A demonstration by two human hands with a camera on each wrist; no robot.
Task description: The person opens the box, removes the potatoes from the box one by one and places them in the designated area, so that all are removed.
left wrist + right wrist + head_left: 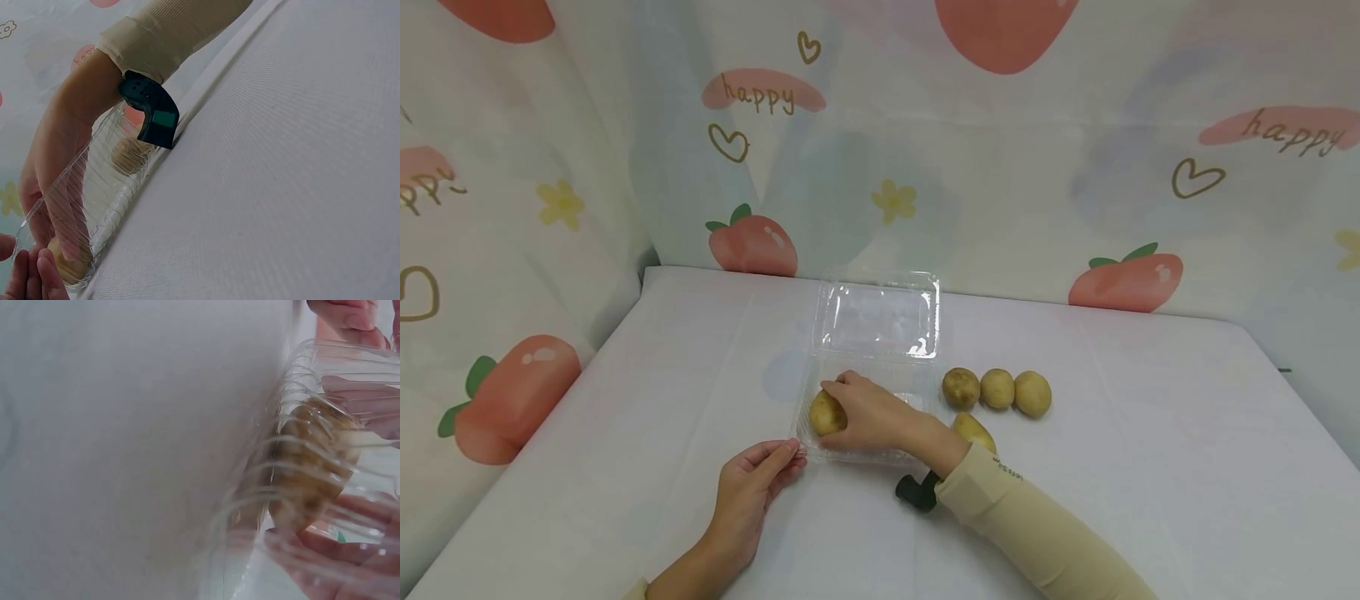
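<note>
A clear plastic clamshell box (865,457) sits on the table, its lid (880,323) folded back toward the wall. Inside its left part my right hand (876,414) grips a potato (826,415), thumb on the near side and fingers on the far side. Through the ribbed wall, the right wrist view shows that potato (315,462) low in the box. At the near left corner, my left hand (752,483) pinches the box's rim between thumb and fingers. The left wrist view catches the left fingertips (51,275) against the rim, close to the potato (70,267).
Right of the box, three potatoes (997,389) stand in a row. Another potato (973,432) lies nearer, partly covered by the right forearm. A dark camera mount (916,493) juts out from the right wrist. A patterned cloth wall (1000,208) rises behind the white-covered table (1150,433).
</note>
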